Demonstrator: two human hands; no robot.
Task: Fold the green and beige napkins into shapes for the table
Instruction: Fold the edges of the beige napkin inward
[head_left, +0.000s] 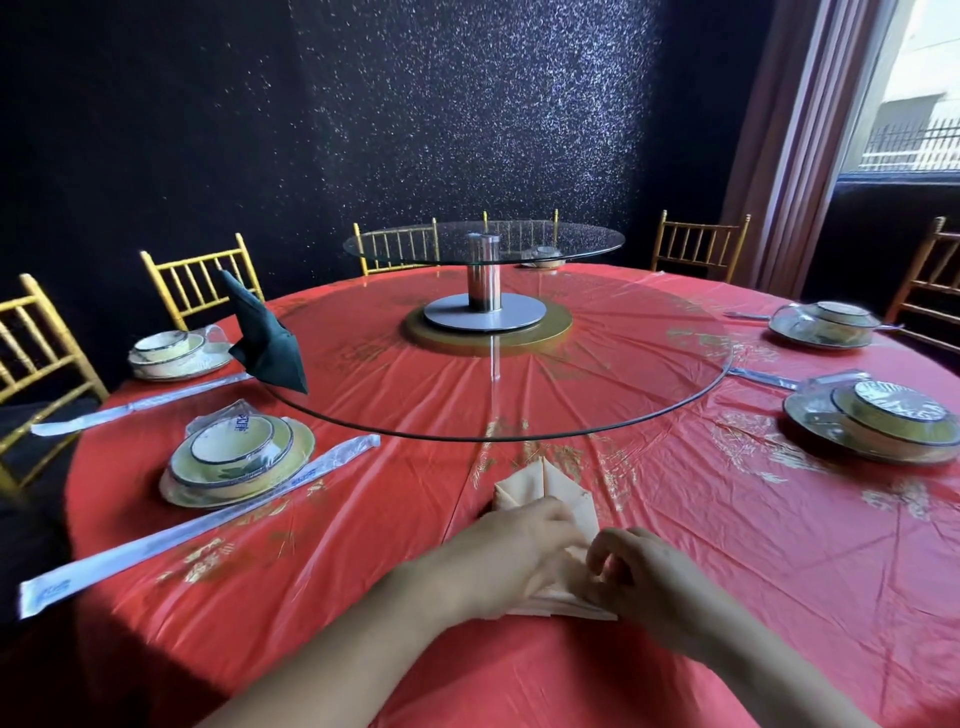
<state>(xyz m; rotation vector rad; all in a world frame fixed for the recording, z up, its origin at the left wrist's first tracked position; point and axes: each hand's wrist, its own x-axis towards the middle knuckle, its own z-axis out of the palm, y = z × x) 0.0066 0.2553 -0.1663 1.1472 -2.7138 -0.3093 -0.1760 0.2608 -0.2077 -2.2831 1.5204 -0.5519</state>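
A beige napkin (540, 491), partly folded, lies on the red tablecloth (701, 519) near the front edge. My left hand (514, 540) rests on its left side with fingers curled onto the cloth. My right hand (631, 571) pinches the napkin's near folds with curled fingers. The near part of the napkin is hidden under both hands. A dark green napkin (267, 340), folded into an upright pointed shape, stands at the left edge of the glass turntable (649, 410).
Wrapped plate-and-bowl sets sit at the left (236, 462), far left (174, 353) and right (883, 421), (826, 325). Wrapped chopsticks (197, 525) lie beside the left set. A raised glass lazy Susan (483, 241) stands on a steel post at centre. Gold chairs ring the table.
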